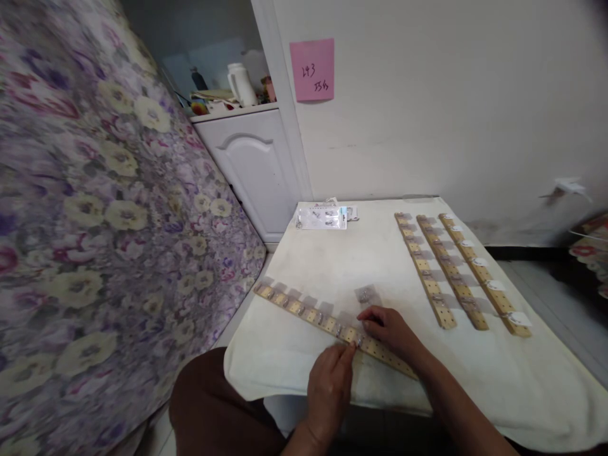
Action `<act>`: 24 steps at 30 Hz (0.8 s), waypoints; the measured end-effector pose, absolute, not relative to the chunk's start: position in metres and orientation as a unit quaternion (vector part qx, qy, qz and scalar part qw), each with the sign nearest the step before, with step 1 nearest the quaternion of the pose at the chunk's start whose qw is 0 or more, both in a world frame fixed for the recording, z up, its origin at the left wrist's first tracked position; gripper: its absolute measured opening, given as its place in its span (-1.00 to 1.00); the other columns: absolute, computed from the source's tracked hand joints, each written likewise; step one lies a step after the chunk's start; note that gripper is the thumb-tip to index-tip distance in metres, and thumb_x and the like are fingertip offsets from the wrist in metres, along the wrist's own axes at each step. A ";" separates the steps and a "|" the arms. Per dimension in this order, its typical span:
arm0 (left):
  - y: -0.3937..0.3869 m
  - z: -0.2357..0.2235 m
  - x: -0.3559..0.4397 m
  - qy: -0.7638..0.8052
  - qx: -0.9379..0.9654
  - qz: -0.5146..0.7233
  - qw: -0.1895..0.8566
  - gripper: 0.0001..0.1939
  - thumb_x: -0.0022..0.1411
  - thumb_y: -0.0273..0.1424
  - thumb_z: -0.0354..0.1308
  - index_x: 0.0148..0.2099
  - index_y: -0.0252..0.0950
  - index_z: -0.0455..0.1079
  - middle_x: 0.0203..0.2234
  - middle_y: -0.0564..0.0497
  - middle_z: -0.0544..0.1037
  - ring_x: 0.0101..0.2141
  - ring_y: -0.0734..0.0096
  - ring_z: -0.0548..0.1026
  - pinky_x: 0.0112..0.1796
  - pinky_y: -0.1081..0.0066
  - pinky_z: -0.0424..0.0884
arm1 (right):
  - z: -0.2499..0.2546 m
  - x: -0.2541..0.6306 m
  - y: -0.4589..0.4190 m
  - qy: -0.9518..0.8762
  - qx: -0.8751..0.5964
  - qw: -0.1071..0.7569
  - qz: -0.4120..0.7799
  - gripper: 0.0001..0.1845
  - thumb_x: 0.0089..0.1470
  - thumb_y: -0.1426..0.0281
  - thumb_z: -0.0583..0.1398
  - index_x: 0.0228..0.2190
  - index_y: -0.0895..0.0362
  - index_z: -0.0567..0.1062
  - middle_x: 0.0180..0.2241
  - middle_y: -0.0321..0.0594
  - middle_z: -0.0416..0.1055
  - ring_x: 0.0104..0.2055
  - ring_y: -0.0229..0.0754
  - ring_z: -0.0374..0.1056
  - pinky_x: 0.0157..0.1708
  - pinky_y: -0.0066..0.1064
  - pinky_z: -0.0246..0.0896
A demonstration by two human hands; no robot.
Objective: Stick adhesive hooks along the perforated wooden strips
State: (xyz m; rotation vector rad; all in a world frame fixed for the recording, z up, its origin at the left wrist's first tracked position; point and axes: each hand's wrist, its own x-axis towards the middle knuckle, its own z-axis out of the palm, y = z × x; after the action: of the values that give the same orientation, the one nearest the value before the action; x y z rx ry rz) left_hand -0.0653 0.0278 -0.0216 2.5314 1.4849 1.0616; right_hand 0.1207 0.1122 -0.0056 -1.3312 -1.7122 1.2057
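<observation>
A long, narrow wooden strip with rows of small holes lies slantwise across the near part of the table, in front of me. Several small shiny metal pieces in clear plastic sit along it. At its right part, the thumb and finger of my left hand pinch at one small shiny piece. My right hand is just beyond the strip, fingers curled and tips close together; whatever they hold is too small to make out. Behind it lies a small clear plastic packet with something metallic inside.
Three similar wooden strips lie side by side at the right, the outermost with white pieces. Clear packaging lies at the table's back left. A floral curtain hangs at left. A pink note is on the wall behind the white-covered table.
</observation>
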 end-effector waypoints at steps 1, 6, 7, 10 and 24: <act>0.028 -0.022 -0.065 0.477 0.811 0.339 0.010 -0.60 0.27 -0.58 -0.06 0.12 -0.22 0.26 -0.32 -0.05 0.49 -0.28 0.34 0.46 -0.30 0.36 0.47 | -0.006 0.121 0.112 -0.653 -0.508 0.324 0.458 -0.80 -0.05 0.40 0.14 -0.36 0.15 0.53 -0.47 -0.24 0.48 -0.39 -0.15 0.36 -0.38 -0.39 0.20; 0.027 -0.020 -0.065 0.484 0.811 0.327 0.012 -0.61 0.28 -0.56 -0.08 0.11 -0.21 0.26 -0.33 -0.04 0.49 -0.30 0.36 0.46 -0.31 0.38 0.45 | -0.004 0.121 0.112 -0.660 -0.508 0.325 0.449 -0.79 -0.04 0.41 0.13 -0.35 0.16 0.53 -0.47 -0.23 0.47 -0.40 -0.16 0.35 -0.37 -0.39 0.19; 0.027 -0.019 -0.065 0.483 0.812 0.328 0.008 -0.62 0.28 -0.56 -0.09 0.11 -0.22 0.27 -0.33 -0.04 0.49 -0.30 0.36 0.46 -0.31 0.38 0.45 | -0.003 0.121 0.111 -0.662 -0.507 0.325 0.447 -0.79 -0.04 0.41 0.13 -0.36 0.16 0.53 -0.47 -0.23 0.47 -0.40 -0.16 0.35 -0.37 -0.39 0.19; 0.027 -0.017 -0.064 0.485 0.811 0.326 0.001 -0.64 0.29 -0.55 -0.10 0.09 -0.22 0.28 -0.34 -0.04 0.49 -0.32 0.37 0.45 -0.33 0.39 0.45 | -0.002 0.121 0.111 -0.662 -0.506 0.326 0.446 -0.80 -0.03 0.41 0.13 -0.36 0.16 0.52 -0.48 -0.24 0.46 -0.40 -0.17 0.35 -0.38 -0.40 0.19; 0.027 -0.015 -0.061 0.484 0.816 0.316 -0.015 -0.70 0.29 -0.56 -0.09 0.01 -0.31 0.33 -0.40 -0.05 0.45 -0.34 0.37 0.43 -0.36 0.41 0.43 | -0.011 0.119 0.108 -0.662 -0.514 0.314 0.448 -0.79 -0.13 0.39 0.25 -0.34 0.13 0.47 -0.50 -0.31 0.41 -0.42 -0.20 0.33 -0.40 -0.42 0.17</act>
State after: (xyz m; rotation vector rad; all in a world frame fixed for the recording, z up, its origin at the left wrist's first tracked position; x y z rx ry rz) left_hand -0.0614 0.0273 -0.0151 2.5888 1.5361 1.0017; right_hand 0.1187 0.1083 -0.0114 -1.3544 -1.7443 1.1800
